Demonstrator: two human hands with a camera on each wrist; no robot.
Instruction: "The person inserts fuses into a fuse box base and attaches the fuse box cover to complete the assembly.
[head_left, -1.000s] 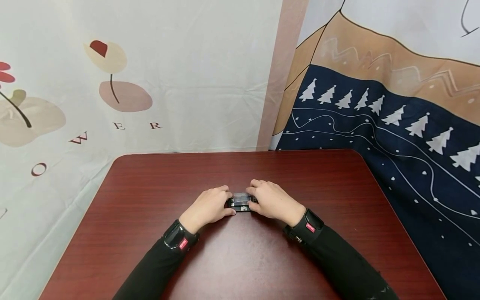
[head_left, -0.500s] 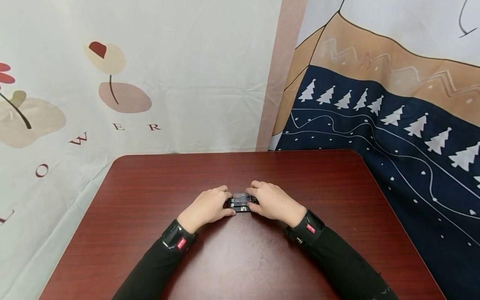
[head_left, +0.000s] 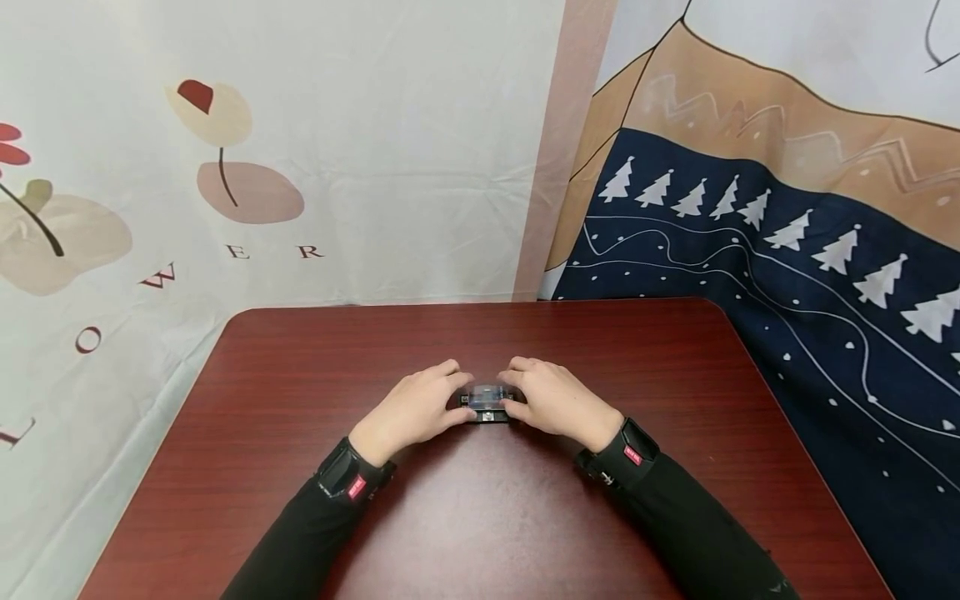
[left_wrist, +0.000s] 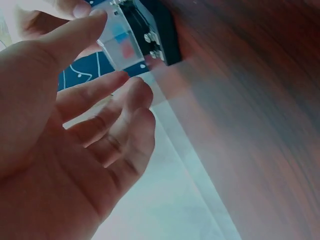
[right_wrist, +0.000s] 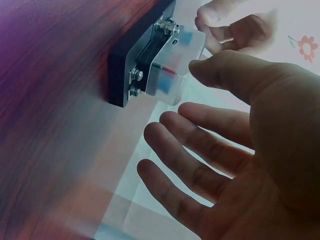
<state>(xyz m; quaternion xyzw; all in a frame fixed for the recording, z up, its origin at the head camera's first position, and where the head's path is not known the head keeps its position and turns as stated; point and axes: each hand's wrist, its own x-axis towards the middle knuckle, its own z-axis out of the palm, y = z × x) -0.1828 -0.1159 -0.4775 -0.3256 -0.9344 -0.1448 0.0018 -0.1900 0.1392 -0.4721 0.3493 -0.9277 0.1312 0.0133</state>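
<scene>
A small fuse box point(head_left: 487, 400) with a clear plastic cover point(right_wrist: 172, 75) on a black base point(right_wrist: 122, 65) sits on the table between both hands. Blurred red and blue pieces show through the cover, and metal screws point(left_wrist: 149, 37) stand at its ends. My left hand point(head_left: 412, 414) is at the left end, thumb on the near side and fingers on the far side. Opposite it, my right hand point(head_left: 558, 402) straddles the right end likewise. In the wrist views the fingers are loosely spread, tips close to the cover; whether the thumbs touch it is unclear.
The reddish-brown wooden table point(head_left: 480, 517) has rounded far corners. Behind it hang a pale printed cloth point(head_left: 405, 150) and a dark blue cloth point(head_left: 750, 267) with white trees. Dark bands sit on both wrists.
Both hands have shifted slightly outward from the box ends, and their fingers have loosened and lifted. The fuse box has stayed in nearly the same place.
</scene>
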